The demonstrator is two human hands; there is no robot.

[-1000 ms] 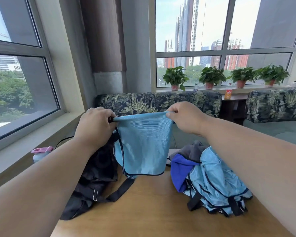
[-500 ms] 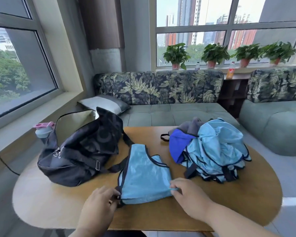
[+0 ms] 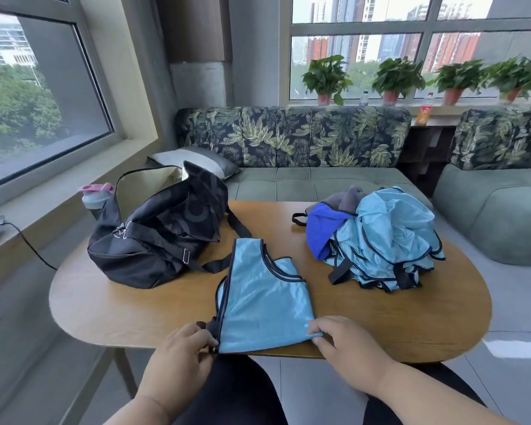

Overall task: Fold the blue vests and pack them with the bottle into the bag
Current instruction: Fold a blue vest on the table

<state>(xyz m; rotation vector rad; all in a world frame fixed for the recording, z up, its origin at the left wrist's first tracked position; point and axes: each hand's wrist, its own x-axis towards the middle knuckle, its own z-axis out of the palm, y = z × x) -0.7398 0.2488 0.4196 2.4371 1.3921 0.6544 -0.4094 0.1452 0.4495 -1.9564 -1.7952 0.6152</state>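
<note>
Light blue vest (image 3: pixel 262 305) lies flat on wooden desk (image 3: pixel 411 320), at near edge, half folded. Left hand (image 3: pixel 181 352) pinches its near left corner, grip closed on dark trim. Right hand (image 3: pixel 345 340) pinches near right corner, grip closed on cloth. Black bag (image 3: pixel 157 234) stands open on left part of desk. Bottle (image 3: pixel 95 197) with pink lid stands behind bag. Pile of blue vests (image 3: pixel 383 240) lies on right part of desk, apart from flat vest.
</note>
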